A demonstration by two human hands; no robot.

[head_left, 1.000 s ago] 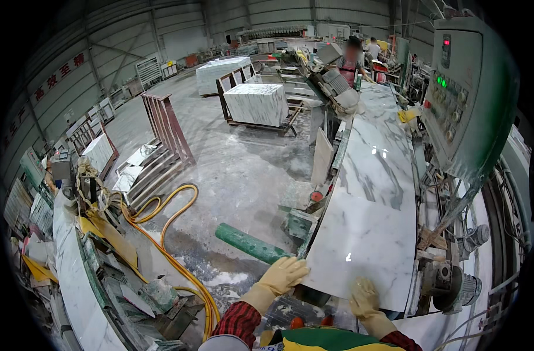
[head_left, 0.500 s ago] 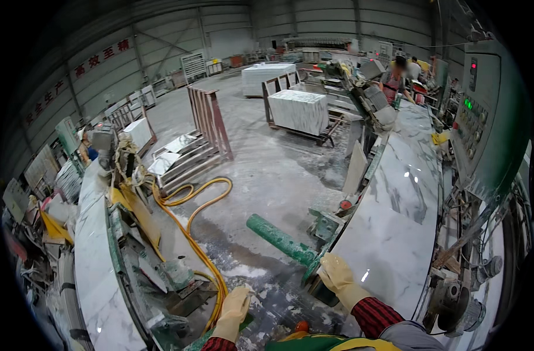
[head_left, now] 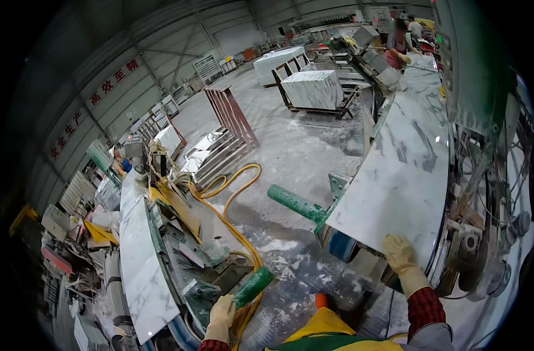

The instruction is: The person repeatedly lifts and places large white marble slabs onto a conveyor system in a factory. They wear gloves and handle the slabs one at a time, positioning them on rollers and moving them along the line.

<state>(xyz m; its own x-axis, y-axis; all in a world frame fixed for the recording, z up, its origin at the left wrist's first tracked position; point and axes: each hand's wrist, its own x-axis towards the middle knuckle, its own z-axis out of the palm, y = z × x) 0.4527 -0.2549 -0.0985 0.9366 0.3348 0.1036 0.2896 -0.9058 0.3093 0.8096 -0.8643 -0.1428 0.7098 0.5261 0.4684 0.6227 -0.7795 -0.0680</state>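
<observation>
My right hand (head_left: 400,254), in a cream rubber glove, lies at the near edge of a white grey-veined marble slab (head_left: 390,187) on the right-hand line. Its fingers reach onto the slab's top; the underside of the grip is hidden. My left hand (head_left: 221,316), gloved the same way, hangs low beside the end of a green roller (head_left: 254,286). Its fingers look loosely bent with nothing visible in them; whether they touch the roller is unclear. Another green roller (head_left: 296,202) juts out left of the right-hand slab. Below that slab's edge a blue drum (head_left: 341,245) shows.
Another marble slab (head_left: 144,263) lies along the left line. A yellow hose (head_left: 238,234) coils over the wet floor. Beyond stand a rusty rack (head_left: 232,117) and stacked slabs (head_left: 314,89). A control cabinet (head_left: 478,70) rises at right; a co-worker (head_left: 397,47) stands far right.
My right hand has moved from the slab's left corner rightward along its near edge. The slab's near edge now shows farther from me, baring the blue drum. The view has tilted.
</observation>
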